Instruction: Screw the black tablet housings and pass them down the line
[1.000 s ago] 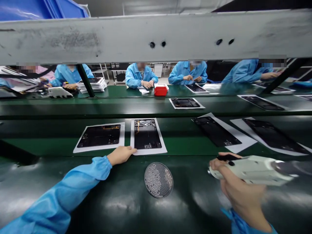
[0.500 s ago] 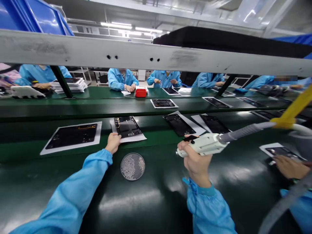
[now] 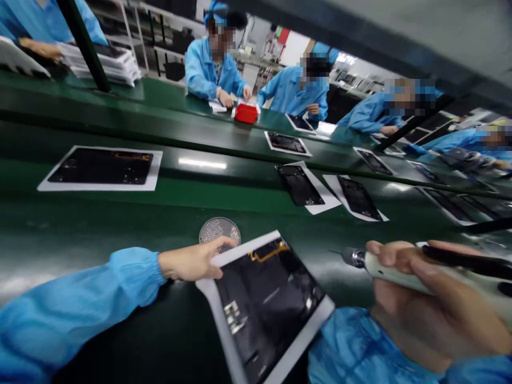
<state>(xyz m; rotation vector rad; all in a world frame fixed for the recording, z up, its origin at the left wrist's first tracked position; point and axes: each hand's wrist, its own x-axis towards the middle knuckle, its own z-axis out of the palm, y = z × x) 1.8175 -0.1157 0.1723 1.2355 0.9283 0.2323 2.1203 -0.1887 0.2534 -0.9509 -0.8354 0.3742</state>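
My left hand (image 3: pixel 196 260) is at the upper left edge of a white sheet (image 3: pixel 220 309), its thumb over the edge and its index finger stretched along the top side. A black tablet panel (image 3: pixel 272 304) with an orange flex strip lies on that sheet, directly in front of me. Just beyond my left fingers is a round dimpled tray (image 3: pixel 218 230) of small bright pieces, partly covered by the hand. To the right, my right hand (image 3: pixel 428 298) is closed around a pale electric screwdriver (image 3: pixel 396 274), its thin bit pointing left above the bench.
Another panel on paper (image 3: pixel 104 166) lies at the left, and two more panels (image 3: pixel 300 184) (image 3: pixel 360 197) sit right of centre. A raised ledge carries a red box (image 3: pixel 246 113) and further panels. Co-workers in blue sit across the bench, near dark slanted posts (image 3: pixel 84 45).
My left hand has brought the sheet and panel from the far strip towards me, turning them. The screwdriver in my right hand has come closer and moved right. The view has tilted.
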